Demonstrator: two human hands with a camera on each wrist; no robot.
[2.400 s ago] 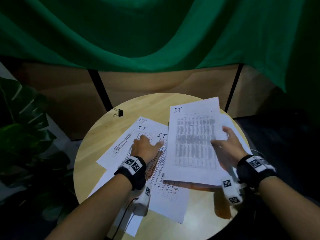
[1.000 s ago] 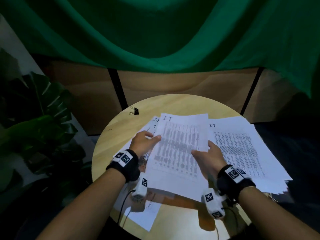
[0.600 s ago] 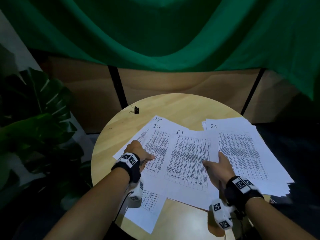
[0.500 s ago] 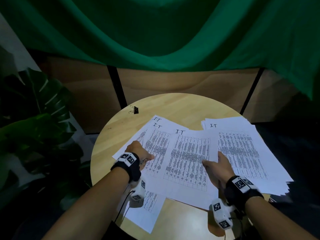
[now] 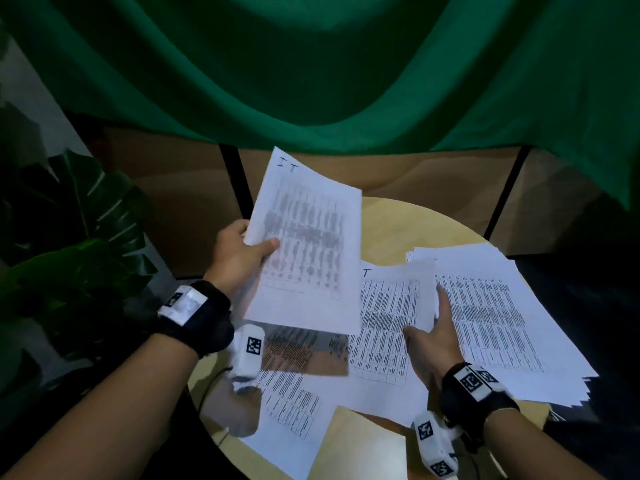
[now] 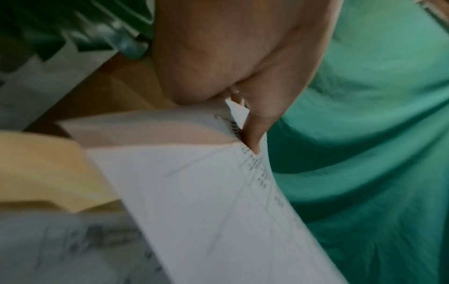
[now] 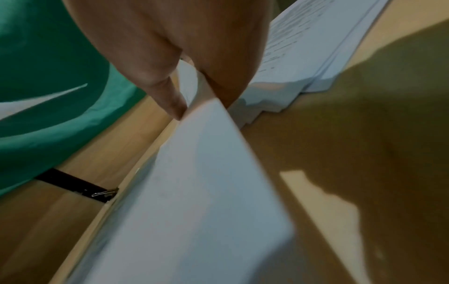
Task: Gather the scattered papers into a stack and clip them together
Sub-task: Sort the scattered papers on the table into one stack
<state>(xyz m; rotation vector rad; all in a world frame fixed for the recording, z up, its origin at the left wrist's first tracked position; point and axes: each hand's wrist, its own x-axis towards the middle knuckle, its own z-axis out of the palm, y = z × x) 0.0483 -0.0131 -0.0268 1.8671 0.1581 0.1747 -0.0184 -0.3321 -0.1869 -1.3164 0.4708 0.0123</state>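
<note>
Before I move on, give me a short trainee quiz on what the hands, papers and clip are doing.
1. True or false: the left hand holds the lifted sheet clear of the table.
2. The binder clip is: A) clamped on the lifted sheet; B) lying on bare table near the far edge; C) held in a hand.
3. Which hand has its grip on the edge of the middle sheet, thumb on top?

Key: 1 true. 2 B. 3 the right hand.
</note>
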